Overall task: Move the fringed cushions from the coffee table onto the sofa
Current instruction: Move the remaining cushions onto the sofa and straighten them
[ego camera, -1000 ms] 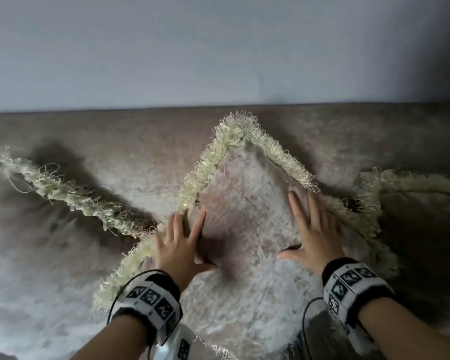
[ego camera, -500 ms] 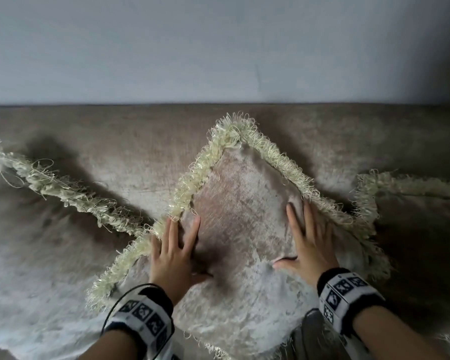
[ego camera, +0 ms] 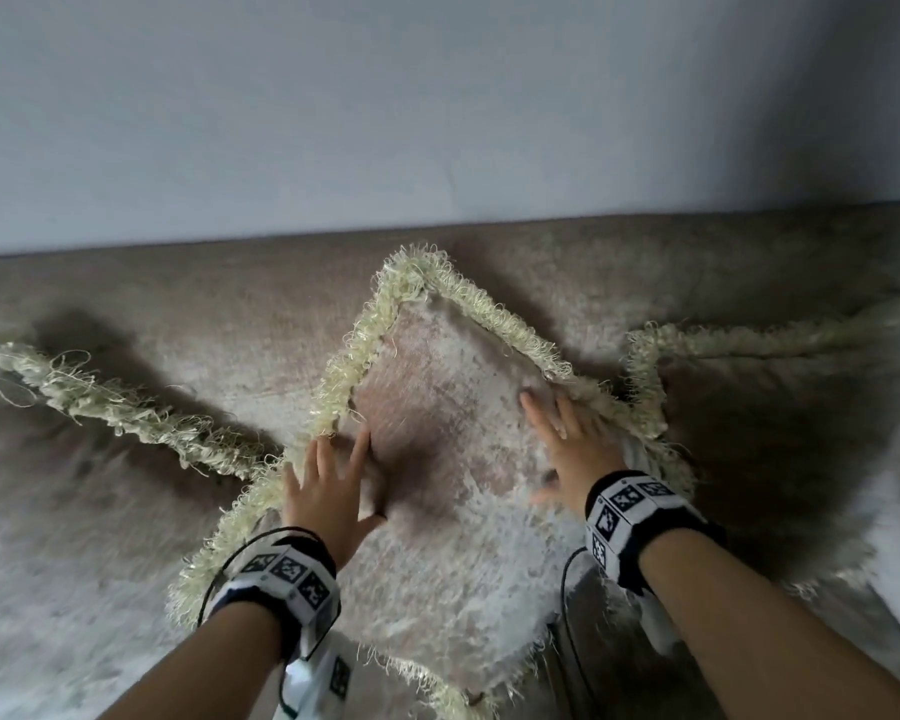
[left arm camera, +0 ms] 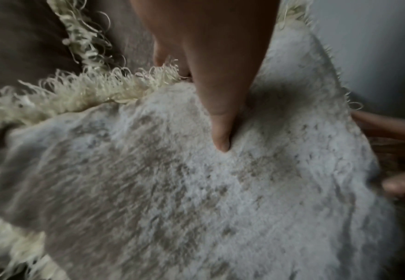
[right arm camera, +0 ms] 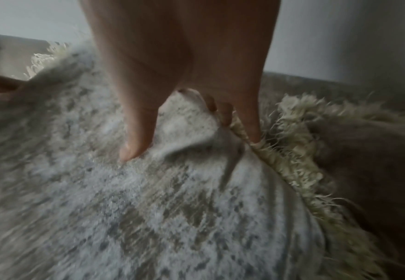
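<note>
A beige velvet cushion (ego camera: pixel 453 423) with a cream fringe leans corner-up against the sofa backrest (ego camera: pixel 230 304). My left hand (ego camera: pixel 328 491) presses flat on its left side near the fringe, fingers straight. My right hand (ego camera: pixel 567 449) presses flat on its right side, fingertips at the fringed edge. In the left wrist view the thumb of my left hand (left arm camera: pixel 223 113) dents the cushion (left arm camera: pixel 196 189). The right wrist view shows my right hand (right arm camera: pixel 184 94) with its fingers on the cushion (right arm camera: pixel 148 208) and its fringe (right arm camera: pixel 292 161).
Two more fringed cushions lie on the sofa, one at the left (ego camera: pixel 74 485) and one at the right (ego camera: pixel 775 407), each touching the middle cushion. A plain grey wall (ego camera: pixel 437 96) rises behind the backrest.
Both hands have stayed flat on the middle cushion. The cushion's top corner has shifted slightly toward the backrest and my right hand has slid a little up and right.
</note>
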`<control>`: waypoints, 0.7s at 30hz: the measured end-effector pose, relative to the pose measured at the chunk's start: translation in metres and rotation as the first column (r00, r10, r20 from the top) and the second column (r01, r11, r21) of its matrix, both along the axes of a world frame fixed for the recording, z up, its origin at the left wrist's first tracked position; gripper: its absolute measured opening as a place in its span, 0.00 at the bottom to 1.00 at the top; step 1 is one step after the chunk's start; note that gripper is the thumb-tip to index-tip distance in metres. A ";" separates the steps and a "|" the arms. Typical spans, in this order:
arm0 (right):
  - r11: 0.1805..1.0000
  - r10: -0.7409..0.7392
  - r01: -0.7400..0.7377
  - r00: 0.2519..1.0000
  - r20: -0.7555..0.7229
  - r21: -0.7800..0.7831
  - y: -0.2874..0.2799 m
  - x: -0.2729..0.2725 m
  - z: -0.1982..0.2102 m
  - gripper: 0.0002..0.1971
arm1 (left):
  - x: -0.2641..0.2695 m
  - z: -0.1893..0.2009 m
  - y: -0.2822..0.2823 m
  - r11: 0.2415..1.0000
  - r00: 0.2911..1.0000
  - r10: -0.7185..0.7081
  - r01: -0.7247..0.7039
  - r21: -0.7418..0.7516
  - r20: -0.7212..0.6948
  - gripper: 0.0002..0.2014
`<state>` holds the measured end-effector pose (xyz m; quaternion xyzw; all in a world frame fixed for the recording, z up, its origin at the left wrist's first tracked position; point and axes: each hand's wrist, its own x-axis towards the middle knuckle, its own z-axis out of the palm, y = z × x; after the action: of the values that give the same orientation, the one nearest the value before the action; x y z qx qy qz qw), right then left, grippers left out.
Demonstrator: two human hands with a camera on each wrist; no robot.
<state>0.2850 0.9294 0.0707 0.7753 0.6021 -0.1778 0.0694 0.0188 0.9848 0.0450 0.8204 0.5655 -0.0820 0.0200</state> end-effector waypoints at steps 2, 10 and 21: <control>0.999 -0.007 0.005 0.999 -0.034 -0.044 -0.015 0.001 0.011 0.54 | -0.004 0.010 -0.007 0.997 0.993 -0.029 0.021 0.073 0.113 0.46; 0.970 -0.207 0.186 0.970 -0.130 -0.159 -0.085 0.024 0.015 0.49 | 0.038 0.038 -0.025 0.932 0.908 -0.261 0.149 0.329 0.329 0.19; 0.916 -0.386 0.363 0.915 -0.121 -0.173 -0.150 0.170 0.020 0.49 | 0.206 0.042 -0.069 0.857 0.805 -0.496 0.395 0.330 0.325 0.28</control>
<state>0.4545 0.7798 0.0909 0.8532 0.4309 -0.2904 0.0447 0.2248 0.9157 0.0869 0.9256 0.3448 0.1555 0.0129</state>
